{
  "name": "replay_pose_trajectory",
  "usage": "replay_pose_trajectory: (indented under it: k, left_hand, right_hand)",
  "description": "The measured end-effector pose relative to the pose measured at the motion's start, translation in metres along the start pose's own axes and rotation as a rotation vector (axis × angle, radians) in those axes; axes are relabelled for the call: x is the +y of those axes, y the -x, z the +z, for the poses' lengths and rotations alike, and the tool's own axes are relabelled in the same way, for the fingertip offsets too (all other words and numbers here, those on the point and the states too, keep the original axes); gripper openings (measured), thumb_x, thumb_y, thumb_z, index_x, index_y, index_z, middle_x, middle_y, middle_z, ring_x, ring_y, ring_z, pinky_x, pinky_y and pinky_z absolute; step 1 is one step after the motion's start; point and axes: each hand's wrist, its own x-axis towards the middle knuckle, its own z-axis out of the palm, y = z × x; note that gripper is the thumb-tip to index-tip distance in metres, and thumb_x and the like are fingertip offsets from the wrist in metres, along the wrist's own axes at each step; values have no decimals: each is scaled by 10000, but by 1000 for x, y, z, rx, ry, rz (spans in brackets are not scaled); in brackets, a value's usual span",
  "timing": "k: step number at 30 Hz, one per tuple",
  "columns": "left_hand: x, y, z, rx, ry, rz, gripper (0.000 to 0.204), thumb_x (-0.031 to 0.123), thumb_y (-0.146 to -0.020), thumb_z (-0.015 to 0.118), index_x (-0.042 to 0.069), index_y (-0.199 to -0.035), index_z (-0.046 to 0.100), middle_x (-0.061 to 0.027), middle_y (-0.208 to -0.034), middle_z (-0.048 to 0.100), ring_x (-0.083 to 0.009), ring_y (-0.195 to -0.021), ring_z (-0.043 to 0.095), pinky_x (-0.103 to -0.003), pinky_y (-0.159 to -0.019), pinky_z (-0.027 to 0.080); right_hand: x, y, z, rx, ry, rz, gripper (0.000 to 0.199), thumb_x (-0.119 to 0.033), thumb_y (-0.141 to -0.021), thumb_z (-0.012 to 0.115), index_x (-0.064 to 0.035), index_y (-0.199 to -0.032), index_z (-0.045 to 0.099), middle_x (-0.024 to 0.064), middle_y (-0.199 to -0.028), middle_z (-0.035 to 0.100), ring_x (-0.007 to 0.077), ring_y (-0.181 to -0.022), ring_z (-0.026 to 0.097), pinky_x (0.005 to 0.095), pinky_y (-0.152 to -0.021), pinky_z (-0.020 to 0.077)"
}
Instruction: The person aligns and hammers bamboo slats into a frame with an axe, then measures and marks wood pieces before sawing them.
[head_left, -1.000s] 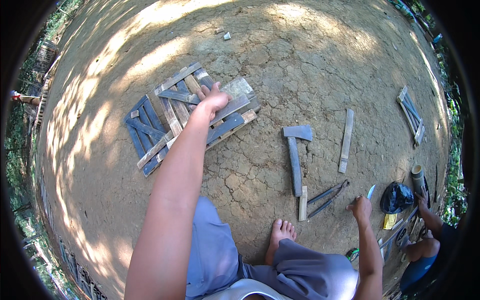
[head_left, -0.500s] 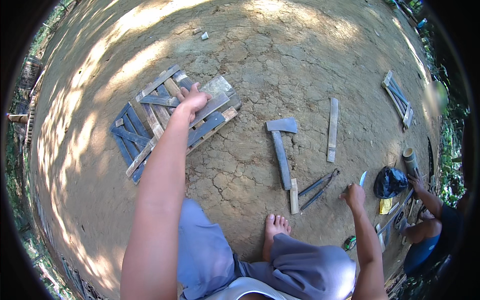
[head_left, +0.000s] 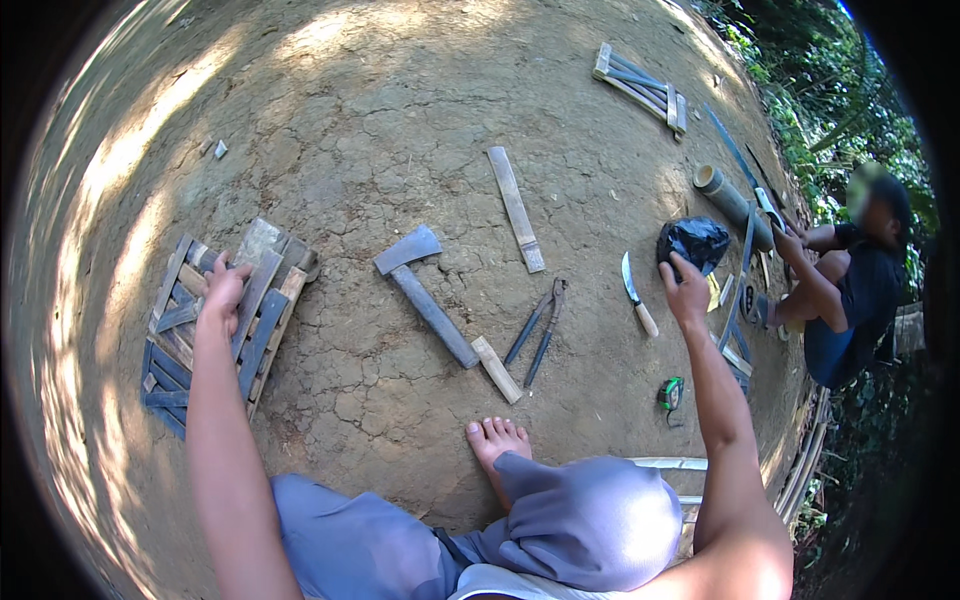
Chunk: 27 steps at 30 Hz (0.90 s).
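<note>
On the left, my left hand [head_left: 225, 290] grips a slatted wooden panel [head_left: 262, 300], its fingers curled over the slats. The panel is built of weathered grey and brown strips, with another slatted piece [head_left: 165, 375] against its near left side. My right hand [head_left: 687, 290] reaches far right and closes on the near edge of a black plastic bag [head_left: 695, 243]; its fingertips are partly lost against the bag. Just left of that hand lies a knife [head_left: 638, 295] with a pale wooden handle, loose on the ground. Yellow packaging [head_left: 713, 292] shows beside my right wrist.
Mid-ground lie an axe [head_left: 425, 305], a short wood block [head_left: 496, 370], dark-handled pincers [head_left: 537, 335] and a flat wooden strip [head_left: 516, 210]. A green tape measure [head_left: 671, 394] sits near my right forearm. At right a seated person [head_left: 860, 270] is beside a bamboo tube [head_left: 735, 205].
The view has turned to the right. My right hand has moved from beside the knife to the black plastic bag, leaving the knife's handle uncovered. My left hand stays on the slatted panel.
</note>
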Motion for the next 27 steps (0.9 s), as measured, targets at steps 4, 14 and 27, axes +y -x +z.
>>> replay_pose_trajectory:
  k: [4,14,27]
  left_hand:
    - [5,-3,6,10,4,1,750,299,-957,656,193,-1628,340,-246,-1718,144,-354,-1607,75,-480,-1287,142]
    - [16,11,-2,58,-55,6,774,274,-942,633,142,-1637,318,-211,-1702,236,-382,-1588,158,-498,-1288,184]
    - [63,81,13,300,-316,-98,581,461,-1072,386,156,-1566,417,-90,-1672,354,-270,-1579,242,-712,-1231,139]
  right_hand:
    - [70,-39,-61,232,293,59,401,-321,-916,761,-151,-1273,700,89,-1159,705,300,-1128,647,400,-962,525]
    - [200,-109,-84,-169,670,553,720,-423,-939,727,9,-1472,507,194,-1399,627,370,-1197,639,422,-1004,517]
    - [296,-49,-94,-246,-6,264,483,-330,-1004,676,10,-1342,613,183,-1104,738,361,-935,702,390,-865,543]
